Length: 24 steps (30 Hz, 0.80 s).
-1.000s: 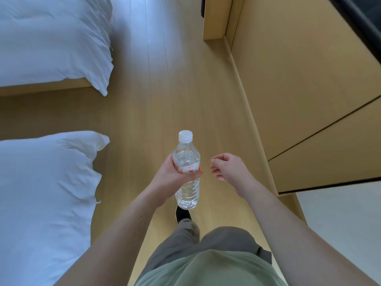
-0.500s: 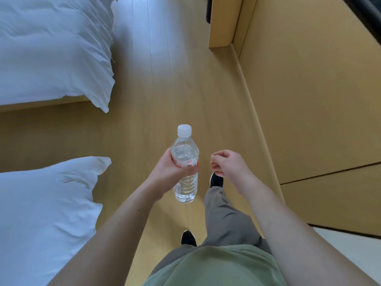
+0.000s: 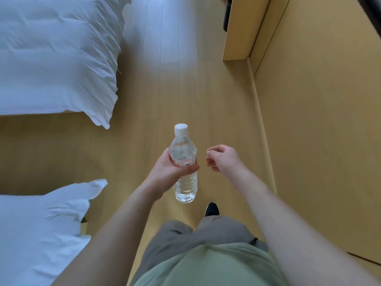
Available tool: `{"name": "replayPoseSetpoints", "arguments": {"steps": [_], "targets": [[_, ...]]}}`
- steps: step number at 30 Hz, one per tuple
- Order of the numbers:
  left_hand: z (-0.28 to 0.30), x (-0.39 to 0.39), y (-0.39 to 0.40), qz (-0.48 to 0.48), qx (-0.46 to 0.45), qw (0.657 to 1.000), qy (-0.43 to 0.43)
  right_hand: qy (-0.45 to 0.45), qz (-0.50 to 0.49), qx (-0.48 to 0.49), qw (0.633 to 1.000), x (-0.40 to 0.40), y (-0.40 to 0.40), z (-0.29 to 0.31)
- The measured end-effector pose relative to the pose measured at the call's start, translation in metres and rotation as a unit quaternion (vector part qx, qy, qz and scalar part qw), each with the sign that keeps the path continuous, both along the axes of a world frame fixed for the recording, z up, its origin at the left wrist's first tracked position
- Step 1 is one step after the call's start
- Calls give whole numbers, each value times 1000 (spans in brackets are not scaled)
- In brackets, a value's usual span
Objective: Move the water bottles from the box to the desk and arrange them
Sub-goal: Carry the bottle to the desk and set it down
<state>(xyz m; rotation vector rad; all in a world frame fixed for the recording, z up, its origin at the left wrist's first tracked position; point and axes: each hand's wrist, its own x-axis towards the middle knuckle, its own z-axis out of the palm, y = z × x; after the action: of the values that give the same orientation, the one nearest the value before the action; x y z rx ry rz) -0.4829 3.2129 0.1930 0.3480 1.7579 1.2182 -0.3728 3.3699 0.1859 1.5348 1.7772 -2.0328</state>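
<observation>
Shift since earlier: floor slides toward me; my stride advances, dark shoe (image 3: 212, 209) leading.
Left hand (image 3: 169, 174): wrapped round water bottle (image 3: 184, 164), mid-body.
Bottle axis: upright, cap (image 3: 181, 129) above the grip.
Right hand (image 3: 223, 159): loosely curled, holding nothing, just beside the bottle.

I am holding a bottle (image 3: 184, 159) in my left hand (image 3: 172, 172). Its label (image 3: 186, 161) is showing some red marks, but they are too small and blurry for me to read.
</observation>
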Motion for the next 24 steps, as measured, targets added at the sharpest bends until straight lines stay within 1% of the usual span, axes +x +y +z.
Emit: {"name": "replayPoseSetpoints", "arguments": {"steps": [6,11,18,24], "targets": [[3,-48,62,3,9,1000,-5,-2,5,1,1000,-49,56,-4],[-5,-105,104,-10,11,1000,-10,-2,-1,9,1000,-103,97,-10],[-6,-212,164,-42,21,999,-12,-18,-25,28,999,-201,150,-3],[5,-299,205,-76,39,996,-4,-5,-29,31,999,-297,180,9]]}}
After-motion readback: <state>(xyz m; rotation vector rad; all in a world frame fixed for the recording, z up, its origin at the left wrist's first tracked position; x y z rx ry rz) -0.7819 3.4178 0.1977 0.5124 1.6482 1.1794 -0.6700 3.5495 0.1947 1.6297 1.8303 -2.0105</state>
